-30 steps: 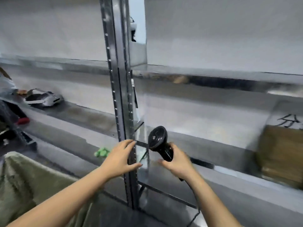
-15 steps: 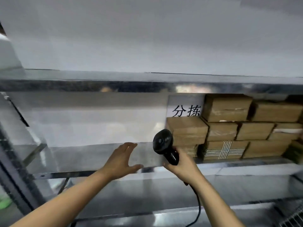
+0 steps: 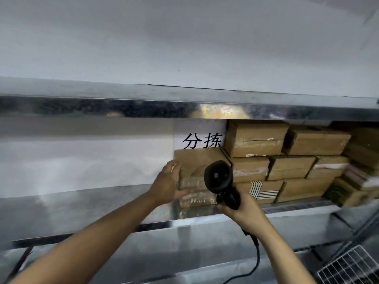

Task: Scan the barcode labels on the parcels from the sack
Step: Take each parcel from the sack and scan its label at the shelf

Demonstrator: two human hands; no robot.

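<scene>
Closest to the camera, two bare arms reach up and forward. At the bottom right is a white wire rack [image 3: 348,267]. A black cord [image 3: 257,261] hangs down from the scanner [image 3: 220,179].

The right hand [image 3: 245,212] has its fingers wrapped round the black scanner's handle. The scanner's round head points away, at the boxes.

The left hand [image 3: 167,186] is mostly open, with its fingers spread out. The thumb lies along the front of a box [image 3: 194,160], and the palm is against the box's left end. I cannot tell if the fingers curl behind it.

That box sits on top of another one wrapped in clear tape, at the left end of a pile of brown boxes [image 3: 287,158]. The pile stands on a shiny metal shelf [image 3: 82,210]. The boxes are stacked in rows, touching each other.

Behind the pile is a white sign [image 3: 202,140] with black writing on it. Another metal shelf [image 3: 123,105] runs above. The wall [image 3: 184,37] behind is plain and pale.
</scene>
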